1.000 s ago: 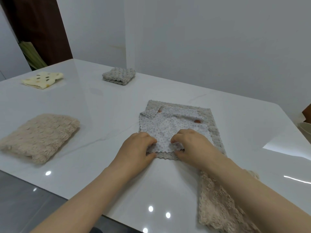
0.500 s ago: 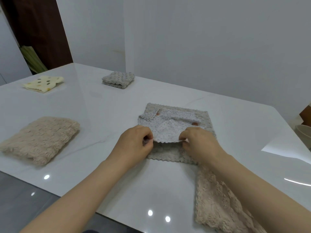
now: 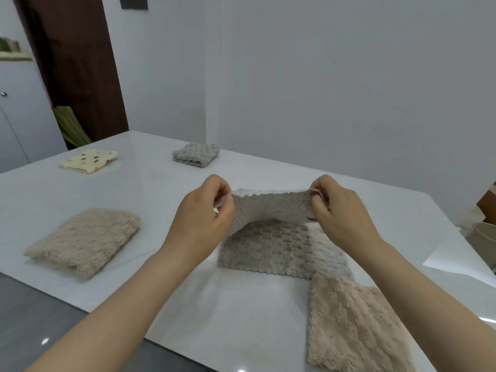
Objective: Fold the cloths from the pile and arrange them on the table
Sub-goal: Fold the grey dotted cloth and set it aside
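Note:
A small grey dotted cloth [image 3: 271, 206] hangs stretched in the air above the middle of the white table [image 3: 241, 312]. My left hand [image 3: 204, 210] pinches its left top corner and my right hand [image 3: 338, 210] pinches its right top corner. Under it a larger grey waffle cloth [image 3: 273, 251] lies flat on the table. A beige fluffy cloth [image 3: 346, 326] lies unfolded at the near right, partly over the grey one's corner. Folded cloths sit apart: a beige one [image 3: 86, 240] at left, a yellow spotted one [image 3: 90, 161] far left, a grey one [image 3: 196, 154] at the back.
A wall rises just behind the table's far edge. A dark wooden door [image 3: 77, 65] and a white cabinet [image 3: 18, 111] stand at the far left. A beige bowl [image 3: 483, 240] sits off the table's right side. The table's near edge runs diagonally at bottom left.
Both hands have lifted the small dotted cloth off the grey waffle cloth and pulled it taut between them. The camera has tilted up a little.

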